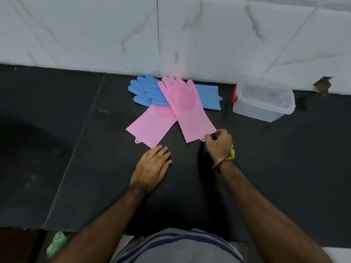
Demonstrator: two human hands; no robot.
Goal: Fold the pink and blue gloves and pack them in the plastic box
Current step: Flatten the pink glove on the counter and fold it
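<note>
Two pink gloves lie on the dark counter. The upper pink glove (187,109) lies flat with its fingers toward the wall. The lower pink glove (152,128) slants out from under it to the left. Blue gloves (147,91) lie beneath them against the wall, with a blue cuff (209,96) showing to the right. My right hand (218,142) pinches the near right cuff corner of the upper pink glove. My left hand (152,166) rests flat on the counter, fingertips just short of the lower pink glove's cuff. The clear plastic box (263,99) stands open at the right by the wall.
A marble-tiled wall (171,35) rises behind the counter. A red clip (235,96) sits on the box's left side. The counter's front edge runs close to my body, with a green object (57,243) below it at the lower left.
</note>
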